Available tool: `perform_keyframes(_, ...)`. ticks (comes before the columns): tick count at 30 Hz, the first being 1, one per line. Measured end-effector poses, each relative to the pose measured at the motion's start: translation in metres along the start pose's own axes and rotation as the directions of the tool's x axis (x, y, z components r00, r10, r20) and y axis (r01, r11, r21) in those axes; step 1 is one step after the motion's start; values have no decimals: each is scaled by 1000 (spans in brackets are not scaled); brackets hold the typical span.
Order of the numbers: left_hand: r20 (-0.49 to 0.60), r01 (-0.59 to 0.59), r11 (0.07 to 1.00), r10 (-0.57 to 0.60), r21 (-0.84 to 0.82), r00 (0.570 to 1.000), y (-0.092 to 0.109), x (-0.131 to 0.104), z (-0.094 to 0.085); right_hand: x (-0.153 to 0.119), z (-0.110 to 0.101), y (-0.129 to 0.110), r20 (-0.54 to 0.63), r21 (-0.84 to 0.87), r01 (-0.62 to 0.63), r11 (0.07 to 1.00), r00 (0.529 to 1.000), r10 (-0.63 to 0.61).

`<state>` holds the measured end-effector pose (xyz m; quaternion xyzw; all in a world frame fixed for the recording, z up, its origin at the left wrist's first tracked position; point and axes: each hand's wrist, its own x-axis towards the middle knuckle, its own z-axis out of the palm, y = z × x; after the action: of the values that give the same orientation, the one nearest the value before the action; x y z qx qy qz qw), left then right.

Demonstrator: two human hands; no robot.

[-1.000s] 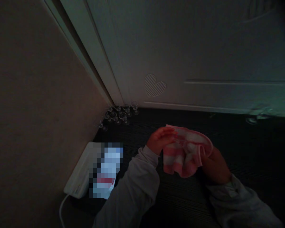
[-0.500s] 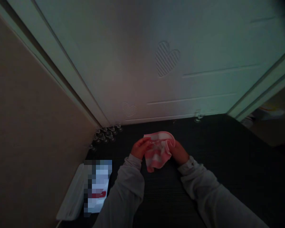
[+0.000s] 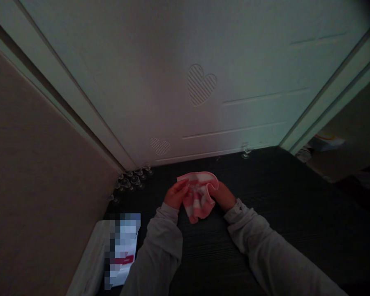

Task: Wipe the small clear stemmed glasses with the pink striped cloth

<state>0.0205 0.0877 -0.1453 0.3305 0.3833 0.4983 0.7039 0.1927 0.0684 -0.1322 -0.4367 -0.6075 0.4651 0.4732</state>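
A pink-and-white striped cloth [image 3: 200, 205] is bunched between my two hands above the dark tabletop. My left hand [image 3: 175, 194] is closed, its fingers pinching a small clear glass [image 3: 191, 187] that lies against the cloth; much of the glass is lost in the folds and dim light. From the right, my right hand [image 3: 223, 196] grips the cloth, with its fingers mostly covered by the fabric.
Several small stemmed glasses [image 3: 135, 181] stand clustered at the table's back left corner. Another glass [image 3: 246, 151] stands at the back right, near the white panel [image 3: 160, 82] with hearts. A lit phone [image 3: 123, 250] and a long white box [image 3: 89, 259] lie at front left.
The view has shifted slightly, so everything sits a bit further left. Both hands keep hold, and the folds of the cloth have changed shape a little.
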Motion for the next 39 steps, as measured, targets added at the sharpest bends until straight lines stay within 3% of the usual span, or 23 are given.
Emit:
perform_keyframes(5, 59, -35, 999, 34, 14, 998, -1, 0, -3, 0, -1, 3, 5, 8, -8, 1000, 1000, 8)
perform_keyframes(12, 68, -2, 1000, 1, 27, 998, 4, -1, -1, -4, 4, 8, 138, 113, -110, 988, 986, 94)
perform_keyframes(20, 49, 12, 1000, -12, 2, 999, 7, -2, 2, -2, 8, -10, 116, 78, -100, 992, 989, 91)
perform_keyframes(30, -42, 21, 1000, -22, -2, 999, 5, 1, 5, -2, 6, 0, 84, 113, -62, 992, 995, 53)
perform_keyframes(39, -9, 48, 998, -49, -38, 999, 2, 3, -1, -2, 5, 3, 4, 79, -113, 990, 994, 113)
